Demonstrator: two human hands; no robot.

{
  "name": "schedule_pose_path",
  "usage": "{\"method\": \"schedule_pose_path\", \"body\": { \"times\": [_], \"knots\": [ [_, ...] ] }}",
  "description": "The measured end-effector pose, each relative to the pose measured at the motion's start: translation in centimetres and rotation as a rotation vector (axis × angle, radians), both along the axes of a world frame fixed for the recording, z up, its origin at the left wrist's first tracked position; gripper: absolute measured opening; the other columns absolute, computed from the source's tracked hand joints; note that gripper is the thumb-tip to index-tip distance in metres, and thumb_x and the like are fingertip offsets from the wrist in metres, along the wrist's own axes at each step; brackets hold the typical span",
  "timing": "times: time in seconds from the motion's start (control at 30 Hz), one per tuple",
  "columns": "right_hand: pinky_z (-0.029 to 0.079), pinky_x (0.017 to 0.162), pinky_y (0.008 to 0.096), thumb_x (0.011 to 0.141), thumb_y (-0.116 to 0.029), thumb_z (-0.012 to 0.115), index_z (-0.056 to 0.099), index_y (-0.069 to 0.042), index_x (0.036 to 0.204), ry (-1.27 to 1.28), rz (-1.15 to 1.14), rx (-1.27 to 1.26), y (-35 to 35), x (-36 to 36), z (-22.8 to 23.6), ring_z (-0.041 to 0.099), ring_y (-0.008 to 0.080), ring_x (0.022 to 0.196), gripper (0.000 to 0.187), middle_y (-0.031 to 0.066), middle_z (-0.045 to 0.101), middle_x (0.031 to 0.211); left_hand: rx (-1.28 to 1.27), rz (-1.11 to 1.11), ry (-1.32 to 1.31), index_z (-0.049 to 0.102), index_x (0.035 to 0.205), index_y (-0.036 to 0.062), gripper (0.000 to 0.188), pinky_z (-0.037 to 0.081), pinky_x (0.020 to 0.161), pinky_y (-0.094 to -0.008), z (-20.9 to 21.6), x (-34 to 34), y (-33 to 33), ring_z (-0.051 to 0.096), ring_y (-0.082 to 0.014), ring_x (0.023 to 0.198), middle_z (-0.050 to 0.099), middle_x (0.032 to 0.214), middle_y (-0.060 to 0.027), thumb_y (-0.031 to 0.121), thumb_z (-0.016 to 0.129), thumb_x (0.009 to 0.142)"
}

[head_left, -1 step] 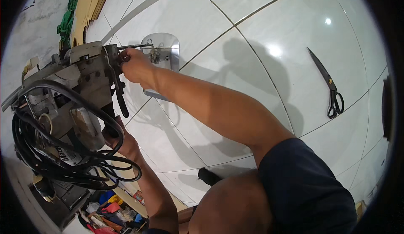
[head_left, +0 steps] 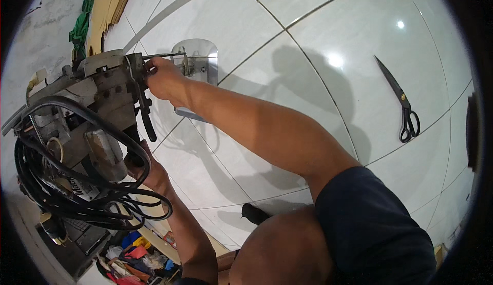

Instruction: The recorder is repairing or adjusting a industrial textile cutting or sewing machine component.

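We are looking down at a glossy white tiled floor (head_left: 308, 23) with dark grout lines and bright glints of light on it. Nearest us, our knee and a dark blue sleeve are filling the lower right. Low on the left, a heap of bright clutter (head_left: 136, 259) is lying beside a dark box. Above it, black cables (head_left: 77, 192) are looping around a grey metal machine (head_left: 92, 105) that is standing at the left. Our left hand (head_left: 149, 169) is reaching up under the machine and pressing against its dark underside; we cannot tell whether its fingers are closing on anything. Farther out, our right hand (head_left: 164, 80) is clenching around a part at the machine's upper end, next to a black lever (head_left: 146, 115). Just past that hand, a shiny metal plate (head_left: 203, 59) is sticking out over the floor. Well apart on the right, black scissors (head_left: 403, 105) are lying closed on the tiles. At the far left edge, green cloth (head_left: 79, 28) is lying beside tan boards (head_left: 110, 3).
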State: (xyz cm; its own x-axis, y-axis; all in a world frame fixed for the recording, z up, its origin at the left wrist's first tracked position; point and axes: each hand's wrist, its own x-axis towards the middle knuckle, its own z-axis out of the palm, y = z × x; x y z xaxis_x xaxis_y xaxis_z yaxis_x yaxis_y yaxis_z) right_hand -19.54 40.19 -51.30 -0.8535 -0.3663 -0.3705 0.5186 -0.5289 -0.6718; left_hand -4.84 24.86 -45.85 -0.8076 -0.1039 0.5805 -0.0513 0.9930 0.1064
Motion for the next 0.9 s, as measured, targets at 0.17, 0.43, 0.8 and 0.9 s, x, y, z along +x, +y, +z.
{"method": "schedule_pose_path", "body": {
  "times": [0.17, 0.43, 0.8, 0.9],
  "knots": [
    [0.045, 0.079, 0.0288, 0.086, -0.011, 0.058, 0.06, -0.003, 0.11, -0.002, -0.037, -0.077, 0.0, 0.6, 0.0, 0.057, 0.0181, 0.092, 0.026, 0.0094, 0.063, 0.102, -0.003, 0.047, -0.002, 0.055, 0.092, -0.0066, 0.035, 0.047, 0.063, -0.0367, -0.1, 0.6, -1.4, 0.055, -0.028, 0.07, 0.057, 0.083, -0.0175, 0.019, 0.076, 0.081],
    [0.044, 0.082, 0.0293, 0.085, -0.009, 0.059, 0.064, 0.0, 0.108, 0.054, -0.165, -0.188, -1.1, 1.4, -0.6, 0.057, 0.0159, 0.092, 0.025, 0.0079, 0.067, 0.099, 0.111, 0.217, -0.086, 0.058, 0.101, -0.0047, 0.029, 0.045, 0.086, -0.0392, 0.5, 0.4, 1.2, 0.058, -0.0257, 0.091, 0.064, 0.104, -0.0148, 0.017, 0.07, 0.086],
    [0.046, 0.079, 0.0334, 0.085, -0.013, 0.058, 0.059, -0.003, 0.114, 0.02, -0.023, -0.1, -1.0, -0.1, -1.1, 0.058, 0.0207, 0.092, 0.031, 0.0115, 0.062, 0.102, 0.024, 0.015, -0.011, 0.055, 0.089, -0.0069, 0.034, 0.05, 0.062, -0.0363, -0.1, 0.2, -0.7, 0.059, -0.0304, 0.071, 0.058, 0.081, -0.0174, 0.018, 0.076, 0.081],
    [0.048, 0.074, 0.0353, 0.085, -0.012, 0.057, 0.059, -0.005, 0.114, 0.012, -0.014, -0.1, -0.6, -0.2, -0.9, 0.06, 0.0222, 0.087, 0.03, 0.0128, 0.064, 0.098, 0.052, -0.016, 0.032, 0.055, 0.088, -0.0069, 0.034, 0.048, 0.06, -0.0355, -0.4, 0.2, -1.0, 0.058, -0.0294, 0.069, 0.058, 0.082, -0.0176, 0.019, 0.076, 0.081]
  ]
}}
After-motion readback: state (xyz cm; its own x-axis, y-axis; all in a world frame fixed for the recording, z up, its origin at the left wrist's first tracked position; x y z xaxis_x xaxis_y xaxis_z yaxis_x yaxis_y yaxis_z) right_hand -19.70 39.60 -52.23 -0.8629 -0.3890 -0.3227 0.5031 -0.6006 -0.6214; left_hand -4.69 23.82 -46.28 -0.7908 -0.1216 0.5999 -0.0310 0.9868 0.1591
